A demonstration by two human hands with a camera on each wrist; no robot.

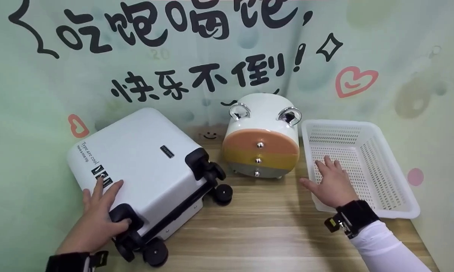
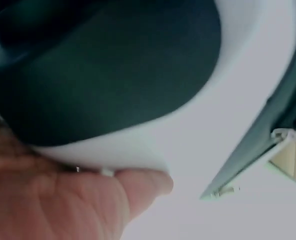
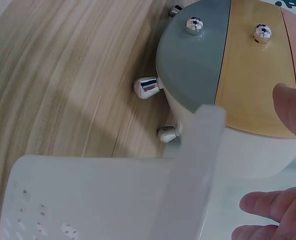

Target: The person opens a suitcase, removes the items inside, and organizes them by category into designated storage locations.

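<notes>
A white suitcase [image 1: 136,151] lies on its side at the left, its black wheels [image 1: 223,193] pointing toward the front right. My left hand [image 1: 98,219] rests on its near corner, fingers spread over the shell and the thumb by a black corner guard [image 1: 126,215]. In the left wrist view the thumb [image 2: 143,187] lies along the white shell. Over the white plastic basket [image 1: 394,170] hovers my right hand [image 1: 336,185], its fingers spread and holding nothing. The right wrist view shows its fingers [image 3: 263,202] above the basket's rim [image 3: 188,175].
Between suitcase and basket stands a small rounded drawer box [image 1: 262,109] with silver-rimmed ears, three coloured drawers and silver knobs [image 1: 260,145]. All stand on a wood-grain table [image 1: 242,226]. Behind hangs a pale green backdrop [image 1: 381,37] with black lettering and hearts.
</notes>
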